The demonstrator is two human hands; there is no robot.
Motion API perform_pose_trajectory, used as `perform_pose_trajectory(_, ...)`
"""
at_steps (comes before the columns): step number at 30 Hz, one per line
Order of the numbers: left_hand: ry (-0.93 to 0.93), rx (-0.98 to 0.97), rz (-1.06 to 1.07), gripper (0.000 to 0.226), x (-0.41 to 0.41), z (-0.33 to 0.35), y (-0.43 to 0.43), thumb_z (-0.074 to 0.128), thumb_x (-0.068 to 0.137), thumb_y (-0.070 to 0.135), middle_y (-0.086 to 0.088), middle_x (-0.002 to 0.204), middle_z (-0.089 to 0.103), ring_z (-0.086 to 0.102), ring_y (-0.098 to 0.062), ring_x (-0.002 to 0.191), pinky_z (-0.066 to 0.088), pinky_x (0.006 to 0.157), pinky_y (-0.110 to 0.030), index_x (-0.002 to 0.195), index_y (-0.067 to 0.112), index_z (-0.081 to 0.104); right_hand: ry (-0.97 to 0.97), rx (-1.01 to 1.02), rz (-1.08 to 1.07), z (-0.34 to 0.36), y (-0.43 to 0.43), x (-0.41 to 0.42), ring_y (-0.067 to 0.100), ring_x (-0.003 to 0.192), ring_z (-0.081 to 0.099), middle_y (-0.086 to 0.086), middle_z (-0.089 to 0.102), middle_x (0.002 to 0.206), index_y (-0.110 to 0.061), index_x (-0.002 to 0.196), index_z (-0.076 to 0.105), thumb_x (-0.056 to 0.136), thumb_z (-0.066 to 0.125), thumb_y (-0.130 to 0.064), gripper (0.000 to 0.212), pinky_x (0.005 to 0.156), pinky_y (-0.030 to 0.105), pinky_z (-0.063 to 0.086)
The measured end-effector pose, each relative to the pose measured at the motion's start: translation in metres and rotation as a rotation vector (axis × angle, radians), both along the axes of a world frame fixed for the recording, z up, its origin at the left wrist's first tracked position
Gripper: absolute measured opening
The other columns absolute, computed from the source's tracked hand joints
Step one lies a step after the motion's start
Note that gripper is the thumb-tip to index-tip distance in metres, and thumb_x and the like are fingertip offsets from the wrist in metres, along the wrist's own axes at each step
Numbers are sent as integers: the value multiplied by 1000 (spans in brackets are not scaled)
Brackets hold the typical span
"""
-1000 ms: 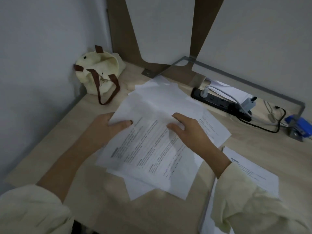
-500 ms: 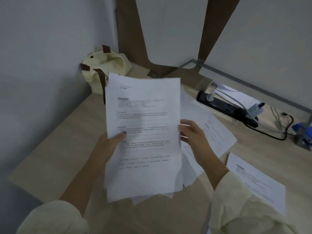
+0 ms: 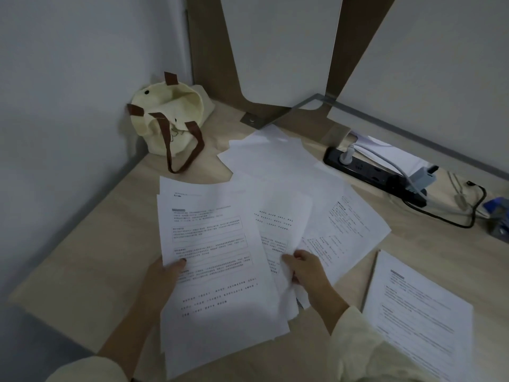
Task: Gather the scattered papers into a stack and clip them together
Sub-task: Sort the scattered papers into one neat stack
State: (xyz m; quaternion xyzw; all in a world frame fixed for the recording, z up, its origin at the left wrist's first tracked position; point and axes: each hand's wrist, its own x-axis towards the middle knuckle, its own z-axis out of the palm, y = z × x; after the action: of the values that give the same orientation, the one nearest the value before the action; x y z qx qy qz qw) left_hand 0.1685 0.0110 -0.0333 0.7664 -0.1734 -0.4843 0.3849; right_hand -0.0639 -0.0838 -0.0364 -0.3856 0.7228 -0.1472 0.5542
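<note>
A few papers [image 3: 214,257] are being held by the left hand [image 3: 162,279] at lower middle. Nearby sheets [image 3: 281,244] are being pinched by the right hand [image 3: 308,274]. More sheets [image 3: 275,161] are lying loose above; nothing is clipped yet.

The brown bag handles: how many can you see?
2. Both are on the cream bag in the desk's back left corner: one brown handle droops over its front, the other shows only as ends at its rim.

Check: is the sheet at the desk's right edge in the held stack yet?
No. That sheet lies alone on the desk, apart from both hands.
</note>
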Motion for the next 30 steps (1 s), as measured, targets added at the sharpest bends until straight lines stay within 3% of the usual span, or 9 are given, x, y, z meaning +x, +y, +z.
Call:
perform_pose_trajectory(4, 41, -9, -6, 35, -2, 0, 0, 49, 93, 10, -16, 124, 60, 59, -31, 108, 43, 92, -37, 127, 6, 53, 165, -173, 149, 7, -4, -17, 22, 69, 57, 6, 61, 75, -13, 67, 51, 83, 60, -13, 18, 67, 31, 46)
perform_pose_trajectory(7, 65, -39, 14, 37, -4, 1, -1, 47, 94, 11, -14, 126, 58, 57, -29, 109, 41, 91, -34, 130, 7, 50, 157, -312, 90, 23, -12, -35, 19, 57, 59, 9, 60, 73, -12, 68, 49, 87, 56, -7, 21, 48, 21, 49)
perform_pose_trajectory(11, 110, -86, 76, 40, -11, 3, -3, 48, 94, 14, -8, 131, 56, 54, -26, 114, 39, 102, -38, 134, 12, 48, 36, -426, -251, 47, -19, -65, 22, 54, 59, 12, 58, 74, -7, 81, 48, 91, 50, -7, 10, 41, 20, 50)
perform_pose_trajectory(14, 107, -114, 114, 42, -16, 3, -6, 47, 94, 15, -7, 133, 53, 51, -27, 121, 36, 106, -41, 136, 11, 45, -183, -440, -570, 65, -15, -83, 17, 56, 62, 9, 57, 74, -8, 86, 48, 91, 48, -5, 6, 49, 21, 54)
perform_pose_trajectory(18, 154, -160, 128, 42, -28, 5, -6, 47, 95, 18, -8, 133, 54, 51, -29, 121, 36, 107, -48, 136, 12, 44, -529, -335, -700, 72, -3, -88, 16, 61, 68, 11, 67, 73, -1, 105, 51, 91, 46, -1, 15, 53, 20, 57)
perform_pose_trajectory(21, 277, -175, 136, 35, -44, 7, -3, 45, 96, 19, -7, 121, 59, 58, -26, 107, 45, 95, -43, 129, 12, 49, -699, -215, -662, 65, 16, -68, 11, 59, 71, 4, 73, 61, 2, 96, 56, 92, 43, -1, 15, 54, 19, 57)
perform_pose_trajectory(24, 381, -233, 123, 28, -62, 14, 0, 47, 94, 21, -2, 108, 66, 62, -19, 96, 50, 79, -35, 120, 15, 55, -756, -67, -627, 48, 39, -33, 14, 58, 71, 7, 73, 61, 2, 83, 60, 92, 44, -1, 19, 54, 20, 57)
perform_pose_trajectory(27, 457, -270, 87, 46, -73, 12, 0, 53, 83, 43, -3, 112, 69, 65, -22, 103, 51, 88, -43, 124, 21, 55, -738, 69, -613, 32, 57, 2, 18, 54, 69, 12, 71, 62, 6, 83, 62, 90, 50, -1, 15, 51, 22, 57)
perform_pose_trajectory(30, 447, -280, 72, 53, -79, 10, -3, 58, 75, 48, 2, 112, 70, 68, -16, 100, 56, 81, -35, 123, 26, 54, -732, 171, -531, 23, 75, 26, 20, 58, 66, 16, 67, 71, 7, 87, 62, 88, 54, -4, 14, 55, 26, 58)
